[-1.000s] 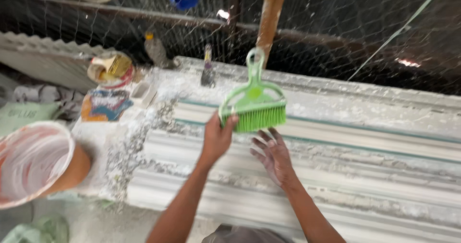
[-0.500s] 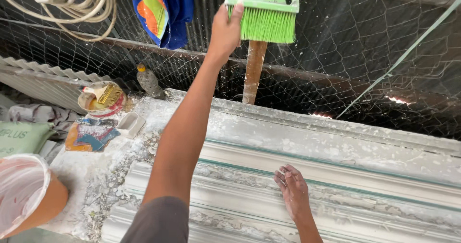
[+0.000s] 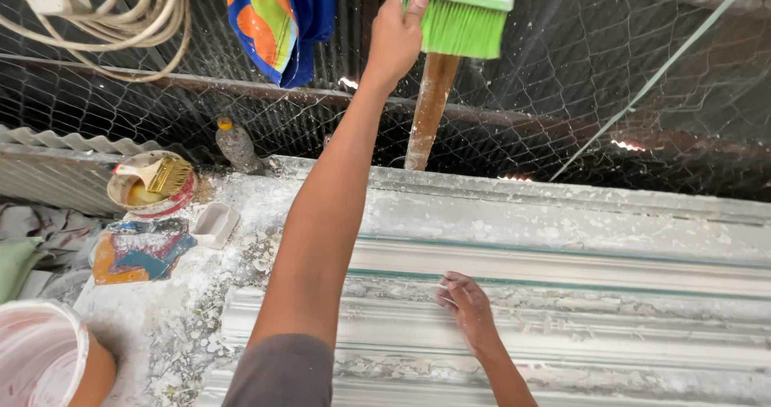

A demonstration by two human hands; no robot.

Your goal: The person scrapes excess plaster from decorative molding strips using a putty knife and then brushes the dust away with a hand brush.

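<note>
The left hand (image 3: 395, 36) is reaching high, arm fully stretched, fingers clenched around the side of a green hand brush (image 3: 462, 9) whose bristles are hanging downward against the wire mesh fence (image 3: 562, 94). It looks like the brush is being put up out of the way, hung or parked on the mesh, so the step in hand reads as stowing the tool rather than sweeping. The right hand (image 3: 466, 310) is lying released and flat, fingers spread lightly on the white plaster cornice moulding (image 3: 562, 327), steadying there and gripping nothing. What the move calls for, by my reckoning, is finding a hook or a gap in the mesh for the brush's handle, which is cut off by the top of the frame, so I cannot tell whether it is caught on anything. Just below the brush a plaster-spattered wooden post (image 3: 430, 110) is standing close and could snag the bristles. To the left a bright cloth (image 3: 277, 21) is hanging on the fence, with coiled cable (image 3: 120, 29) beside it. Down on the dusty bench (image 3: 161, 327) are sitting a small bottle (image 3: 234, 144), a bowl holding a paintbrush (image 3: 151, 184), a small white tray (image 3: 213, 224), a crumpled printed bag (image 3: 140, 250) and, at the lower left corner, a white bucket (image 3: 40, 359).
</note>
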